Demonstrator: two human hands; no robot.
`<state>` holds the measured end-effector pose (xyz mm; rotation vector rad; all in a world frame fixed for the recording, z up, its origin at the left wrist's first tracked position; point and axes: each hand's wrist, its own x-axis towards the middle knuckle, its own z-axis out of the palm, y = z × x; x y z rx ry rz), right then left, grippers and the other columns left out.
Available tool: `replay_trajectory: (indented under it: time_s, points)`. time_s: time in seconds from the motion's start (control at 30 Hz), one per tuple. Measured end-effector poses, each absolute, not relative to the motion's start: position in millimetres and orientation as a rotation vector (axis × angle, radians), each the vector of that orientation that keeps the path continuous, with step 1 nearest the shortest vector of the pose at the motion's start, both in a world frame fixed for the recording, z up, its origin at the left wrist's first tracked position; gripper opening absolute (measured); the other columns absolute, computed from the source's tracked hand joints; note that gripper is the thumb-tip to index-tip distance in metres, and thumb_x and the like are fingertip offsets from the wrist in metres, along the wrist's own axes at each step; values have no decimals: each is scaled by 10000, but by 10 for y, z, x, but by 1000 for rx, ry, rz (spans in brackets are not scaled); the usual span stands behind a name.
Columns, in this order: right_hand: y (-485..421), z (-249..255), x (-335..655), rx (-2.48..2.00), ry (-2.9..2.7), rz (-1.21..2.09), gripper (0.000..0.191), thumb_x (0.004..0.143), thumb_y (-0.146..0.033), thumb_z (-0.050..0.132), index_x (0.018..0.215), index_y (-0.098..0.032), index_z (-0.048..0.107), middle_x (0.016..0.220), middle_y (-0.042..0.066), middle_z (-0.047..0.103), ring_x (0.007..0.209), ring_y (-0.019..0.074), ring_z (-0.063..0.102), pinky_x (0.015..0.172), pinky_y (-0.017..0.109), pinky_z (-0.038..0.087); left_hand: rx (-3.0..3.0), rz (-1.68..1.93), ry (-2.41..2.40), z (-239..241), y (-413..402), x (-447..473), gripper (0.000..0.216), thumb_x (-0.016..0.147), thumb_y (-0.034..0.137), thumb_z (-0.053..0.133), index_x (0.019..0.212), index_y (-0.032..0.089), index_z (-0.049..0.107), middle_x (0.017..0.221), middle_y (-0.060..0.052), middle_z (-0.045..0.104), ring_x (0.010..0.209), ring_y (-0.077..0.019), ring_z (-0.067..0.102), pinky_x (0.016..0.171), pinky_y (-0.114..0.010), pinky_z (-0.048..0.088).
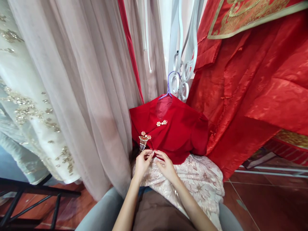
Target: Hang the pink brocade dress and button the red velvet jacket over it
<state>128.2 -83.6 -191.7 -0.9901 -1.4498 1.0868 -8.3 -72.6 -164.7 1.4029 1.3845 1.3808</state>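
Left hand [142,163] pinching the red jacket [176,131] at its bottom edge | right hand [167,165] fingertips touching right beside, grip unclear | fan-shaped ornament [143,140] just above

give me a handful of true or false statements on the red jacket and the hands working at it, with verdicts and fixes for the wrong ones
1. The fingertips of the left hand and right hand are close together at the lower edge of the red jacket. True.
2. The hanger in the jacket is black. False: it is purple.
3. A flower clasp sits below the jacket's neck opening. True.
4. The fringed ornament is nearer the right hand than the left. False: it is nearer the left.
5. The cloth showing below the jacket is plain green. False: it is pale and patterned.
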Motion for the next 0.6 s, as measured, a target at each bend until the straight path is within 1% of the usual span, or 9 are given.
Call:
replay_trajectory:
  time_s: [0.17,0.4,0.6]
  points:
    - [-831,-1915,1289,-983,-1439,1089,358,779,-213,556,1133,-248,592,1259,91,551,1091,216,592,842,374,546,1376,1390,1353,-1660,-717,-104,203,658,330,734,751,156,684,756,-61,699,709,-173,648,701,-273,519]
    - [-843,-1826,1311,-950,-1430,1058,299,781,-229,578,1072,-243,641,1160,84,574,1066,218,587,772,331,566,1287,1434,1264,-1720,-709,-83,262,639,355,747,754,142,646,745,-42,679,712,-165,650,701,-272,527]
    - [-854,-1792,1312,-927,-1425,1077,286,780,-242,595,1059,-251,657,1134,82,577,1049,220,586,744,319,572,1271,1452,1226,-1698,-706,-82,237,646,327,742,754,141,643,746,-43,682,720,-165,653,710,-272,525]
